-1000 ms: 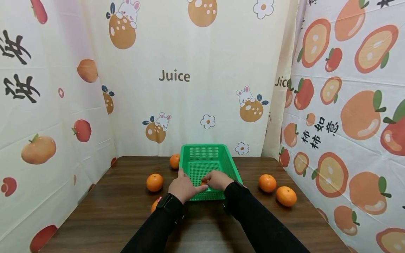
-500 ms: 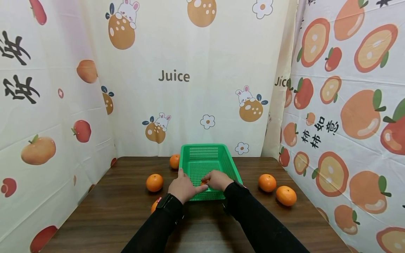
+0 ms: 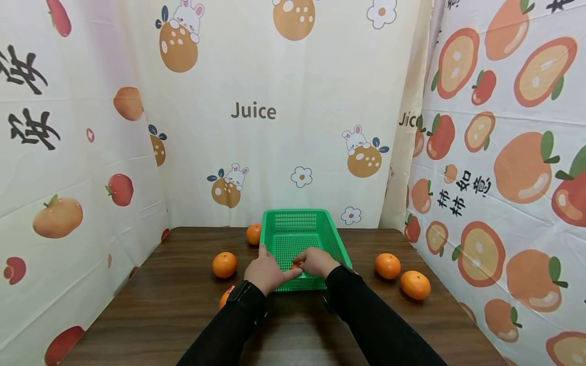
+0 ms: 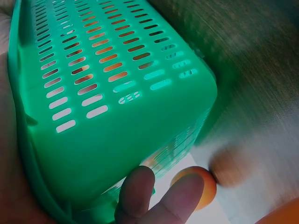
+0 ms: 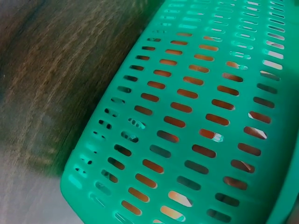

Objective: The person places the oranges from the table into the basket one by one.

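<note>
- Green slotted plastic basket (image 3: 295, 239) sits mid-table, toward the far edge.
- Left hand (image 3: 264, 272) grips its near-left rim; right hand (image 3: 317, 261) pinches a small orange fruit (image 3: 295, 265) inside.
- Steady basket; release low.

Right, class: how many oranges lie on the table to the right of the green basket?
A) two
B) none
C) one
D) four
A: in the head view two oranges, one and another, lie on the table to the right of the basket; the other loose ones sit on its left.
</note>
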Demonstrator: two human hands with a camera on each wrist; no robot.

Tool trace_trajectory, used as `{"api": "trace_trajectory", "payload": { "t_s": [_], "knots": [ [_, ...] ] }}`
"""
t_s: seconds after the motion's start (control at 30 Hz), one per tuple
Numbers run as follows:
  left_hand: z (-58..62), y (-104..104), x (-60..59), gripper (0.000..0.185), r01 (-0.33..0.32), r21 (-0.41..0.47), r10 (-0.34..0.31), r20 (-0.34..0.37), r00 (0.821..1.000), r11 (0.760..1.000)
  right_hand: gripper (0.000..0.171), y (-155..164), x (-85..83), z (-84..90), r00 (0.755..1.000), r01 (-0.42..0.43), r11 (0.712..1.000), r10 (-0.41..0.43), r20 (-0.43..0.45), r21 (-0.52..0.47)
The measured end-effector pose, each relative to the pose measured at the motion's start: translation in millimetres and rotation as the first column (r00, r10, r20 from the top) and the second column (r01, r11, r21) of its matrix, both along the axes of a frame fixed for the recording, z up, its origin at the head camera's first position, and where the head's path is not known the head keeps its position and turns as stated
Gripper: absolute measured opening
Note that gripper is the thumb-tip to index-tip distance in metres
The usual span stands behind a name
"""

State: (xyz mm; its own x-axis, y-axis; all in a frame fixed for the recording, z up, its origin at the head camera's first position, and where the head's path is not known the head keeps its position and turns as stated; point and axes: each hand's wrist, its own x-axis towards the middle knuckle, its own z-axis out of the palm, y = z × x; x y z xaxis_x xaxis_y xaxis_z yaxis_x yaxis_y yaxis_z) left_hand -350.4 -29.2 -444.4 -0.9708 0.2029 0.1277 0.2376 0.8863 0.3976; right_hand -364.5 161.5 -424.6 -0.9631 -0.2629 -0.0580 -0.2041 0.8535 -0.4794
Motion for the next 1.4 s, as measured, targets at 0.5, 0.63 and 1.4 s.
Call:
{"api": "trace_trajectory", "payload": {
  "t_s": [0.5,0.63,1.4],
  "knots": [
    [5.5,0,3.2,0.098,-0.008,-0.003,0.009,0.022,1.000,1.000,0.028,-1,4.1,2.8,0.999,0.000,1.000,0.000,-0.050,0.007],
    [6.5,0,4.9,0.093,0.000,-0.004,0.000,0.028,1.000,1.000,0.029,0,6.0,0.6,0.999,0.005,1.000,-0.005,-0.053,-0.008],
    [8.4,0,7.2,0.085,-0.001,-0.009,0.001,0.016,1.000,1.000,0.034,10,19.1,0.5,0.992,0.045,0.987,-0.063,-0.111,-0.156]
  ]
}}
